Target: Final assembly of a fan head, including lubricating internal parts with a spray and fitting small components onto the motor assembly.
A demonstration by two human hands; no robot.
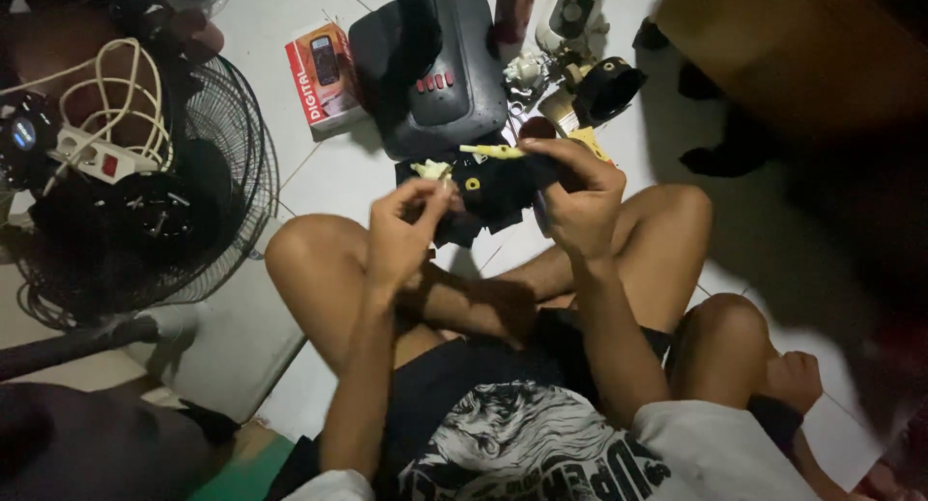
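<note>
above the lap, two hands: right hand (580,206) fingers grasping one black part (498,187); left hand (401,235) pinching its wires (432,170)

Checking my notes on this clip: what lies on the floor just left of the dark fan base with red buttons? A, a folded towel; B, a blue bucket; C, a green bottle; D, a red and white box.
D: a red and white box lies on the tiles beside the fan base.
</note>
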